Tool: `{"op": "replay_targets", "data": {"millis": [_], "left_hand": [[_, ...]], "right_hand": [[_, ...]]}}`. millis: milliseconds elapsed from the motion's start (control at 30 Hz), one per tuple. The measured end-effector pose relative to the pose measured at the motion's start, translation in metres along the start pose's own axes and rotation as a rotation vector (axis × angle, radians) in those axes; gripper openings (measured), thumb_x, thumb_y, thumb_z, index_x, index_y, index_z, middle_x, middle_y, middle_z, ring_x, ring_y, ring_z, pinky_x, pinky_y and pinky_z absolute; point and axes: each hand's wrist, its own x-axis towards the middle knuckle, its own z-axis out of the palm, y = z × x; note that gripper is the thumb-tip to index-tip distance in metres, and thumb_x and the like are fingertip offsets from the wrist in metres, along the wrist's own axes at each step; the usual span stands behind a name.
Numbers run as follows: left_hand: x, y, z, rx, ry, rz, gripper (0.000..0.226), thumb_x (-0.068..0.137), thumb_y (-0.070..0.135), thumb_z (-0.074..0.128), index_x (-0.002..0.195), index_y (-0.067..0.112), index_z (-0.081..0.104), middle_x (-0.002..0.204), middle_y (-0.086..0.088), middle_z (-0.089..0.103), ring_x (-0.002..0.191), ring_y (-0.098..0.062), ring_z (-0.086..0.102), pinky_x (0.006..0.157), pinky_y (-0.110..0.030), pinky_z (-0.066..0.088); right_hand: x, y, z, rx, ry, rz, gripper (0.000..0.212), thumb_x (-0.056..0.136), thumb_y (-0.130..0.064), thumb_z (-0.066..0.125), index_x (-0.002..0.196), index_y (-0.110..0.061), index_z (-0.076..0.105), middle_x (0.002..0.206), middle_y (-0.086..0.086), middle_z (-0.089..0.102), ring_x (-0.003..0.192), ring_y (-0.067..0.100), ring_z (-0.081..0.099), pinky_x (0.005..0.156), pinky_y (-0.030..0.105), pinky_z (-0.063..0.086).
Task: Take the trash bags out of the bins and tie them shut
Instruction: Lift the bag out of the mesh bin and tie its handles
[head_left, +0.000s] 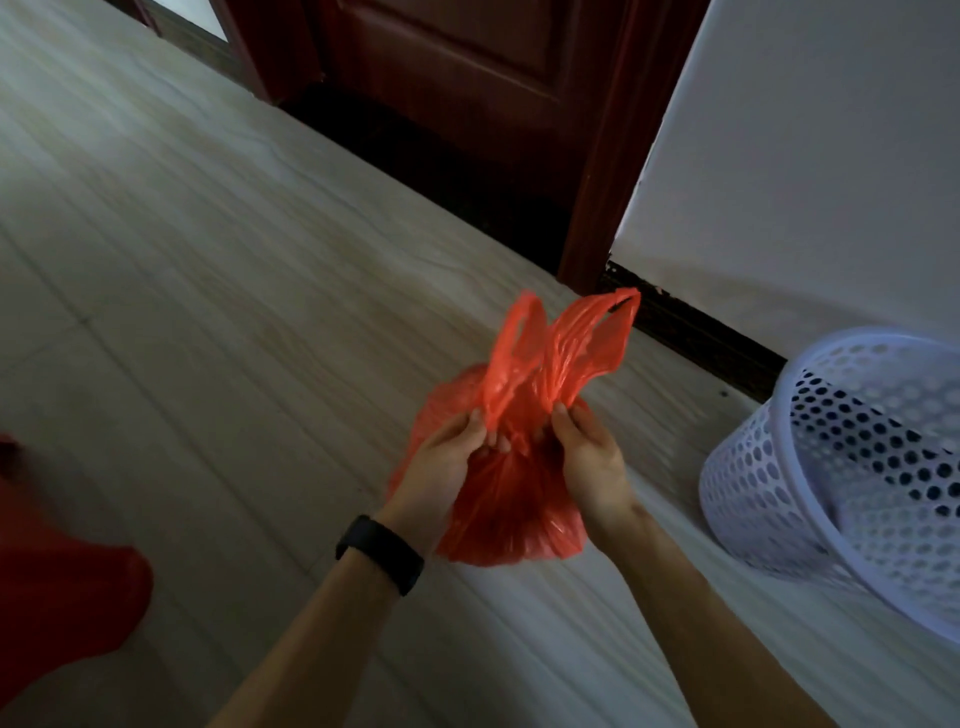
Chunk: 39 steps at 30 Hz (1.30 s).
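Observation:
A small red plastic trash bag (511, 499) is held above the floor between both hands. Its two handle loops stick up and cross just above my fingers. My left hand (441, 470), with a black band on the wrist, pinches the left loop at its base. My right hand (589, 462) pinches the right loop at its base. The bag's body bulges below the hands. A white perforated bin (852, 467) stands to the right, with no bag visible in it.
The floor (208, 312) is pale tile. A dark red door (467, 78) in its frame is ahead, beside a white wall (805, 182) with a dark baseboard. A red object (57, 587) lies at the left edge.

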Motion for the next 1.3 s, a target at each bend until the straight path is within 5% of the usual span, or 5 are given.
{"op": "replay_targets", "data": {"millis": [433,700,1033,1167,1300], "left_hand": [[0.008,-0.025,-0.020,0.114,0.117,-0.048,0.043,0.100,0.018,0.049,0.058,0.014,0.055,0.056,0.002,0.063,0.058,-0.010,0.060,0.068,-0.027,0.046],[-0.001,-0.019,-0.020,0.777,0.052,0.608,0.035,0.101,0.033,0.040,0.076,0.011,0.048,0.067,-0.002,0.050,0.066,-0.021,0.052,0.066,-0.046,0.042],[0.013,-0.002,-0.012,1.508,0.052,0.961,0.023,0.091,0.036,0.045,0.097,0.025,0.065,0.079,0.000,0.063,0.072,-0.027,0.064,0.060,-0.034,0.047],[0.009,-0.010,-0.001,1.534,0.123,1.101,0.008,0.088,0.028,0.061,0.091,0.024,0.066,0.081,-0.001,0.064,0.071,-0.028,0.061,0.063,-0.036,0.047],[0.008,-0.019,-0.006,1.271,0.066,1.001,0.024,0.097,0.040,0.054,0.090,0.023,0.070,0.087,0.003,0.068,0.083,-0.024,0.063,0.075,-0.038,0.052]], "right_hand": [[-0.009,0.019,-0.018,-0.189,-0.155,0.105,0.041,0.102,-0.019,0.052,0.063,-0.015,0.065,0.068,0.000,0.065,0.067,0.015,0.057,0.071,0.029,0.044],[0.007,-0.001,0.004,-0.343,-0.094,0.017,0.028,0.095,-0.031,0.061,0.085,-0.007,0.072,0.069,0.007,0.066,0.064,0.012,0.057,0.069,0.041,0.051],[0.003,-0.019,-0.009,-0.011,-0.388,0.150,0.032,0.100,-0.036,0.050,0.094,-0.016,0.074,0.080,-0.007,0.075,0.077,0.008,0.070,0.067,0.012,0.053],[0.006,-0.014,-0.005,-0.144,-0.144,0.200,0.040,0.090,-0.056,0.061,0.088,-0.018,0.076,0.090,0.001,0.077,0.087,0.015,0.072,0.085,0.033,0.055],[0.010,-0.009,-0.004,0.093,-0.082,0.289,0.029,0.091,-0.039,0.069,0.076,-0.014,0.072,0.068,0.002,0.072,0.058,0.012,0.067,0.057,0.024,0.054]]}}
